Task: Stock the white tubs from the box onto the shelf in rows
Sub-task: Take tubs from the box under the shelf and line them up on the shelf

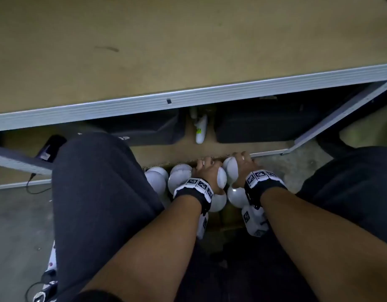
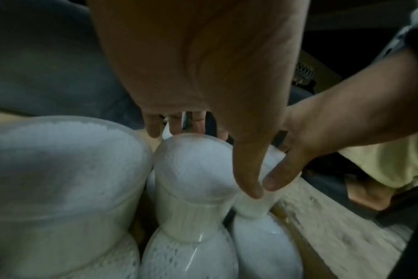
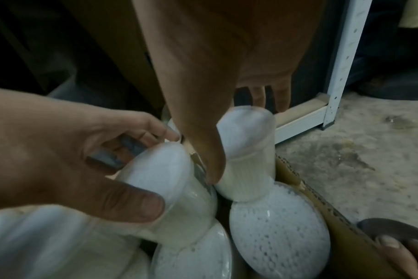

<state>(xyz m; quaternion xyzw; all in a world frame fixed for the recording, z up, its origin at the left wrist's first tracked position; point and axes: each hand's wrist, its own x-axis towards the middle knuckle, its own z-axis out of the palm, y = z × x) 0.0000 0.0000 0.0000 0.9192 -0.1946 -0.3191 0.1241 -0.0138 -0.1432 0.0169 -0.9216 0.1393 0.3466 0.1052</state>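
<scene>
Upper shelf [image 1: 144, 51]: brown board with grey metal front edge, far.
Lower shelf [image 1: 166, 152]: brown board; two dark bins [image 1: 144, 129] and a white bottle [image 1: 201, 131] between them.
Floor [image 1: 18, 219]: grey concrete; cardboard box [image 3: 306, 190] with white tubs [image 1: 179, 177], near.

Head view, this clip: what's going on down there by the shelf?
A person crouches at a shelf unit, both hands down in a cardboard box of white tubs. The left hand grips one tub, the right hand grips another tub, each with fingers curled round it. Other tubs sit packed alongside. The wide shelf board in view holds none yet, so both tubs are only being picked up.
</scene>
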